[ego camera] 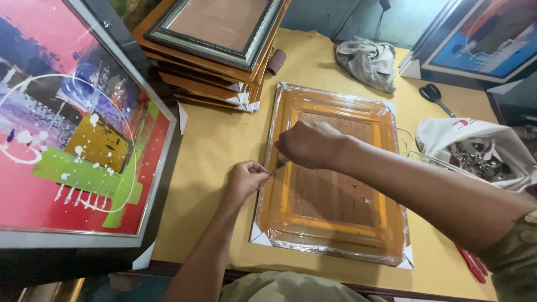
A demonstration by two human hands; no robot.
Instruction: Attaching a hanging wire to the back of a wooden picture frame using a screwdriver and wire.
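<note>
Hazard: torn film on the wrapped frame

We see the plastic-wrapped wooden frame [331, 176] flat on the yellow surface [212, 151]; our left hand [244, 180] pinches its left edge, our right hand [306, 144] grips a small tool [279, 163] that may slip and scratch the wood.

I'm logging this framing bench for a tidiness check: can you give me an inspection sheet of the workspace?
Surface: yellow-covered table, with bare stretches showing.
Job's things: orange wooden picture frame wrapped in clear plastic film, lying flat, white corner guards on.
Clutter: crumpled grey cloth; black-handled scissors; white plastic bag of metal parts; red-handled tool at the table edge.
Grippers: left hand and right hand meet at the frame's left edge, pinching something small; what it is cannot be told.
Cables: dark cable on the back wall.
Surroundings: stack of wooden frames; large colourful abstract painting; blue framed picture.
</note>
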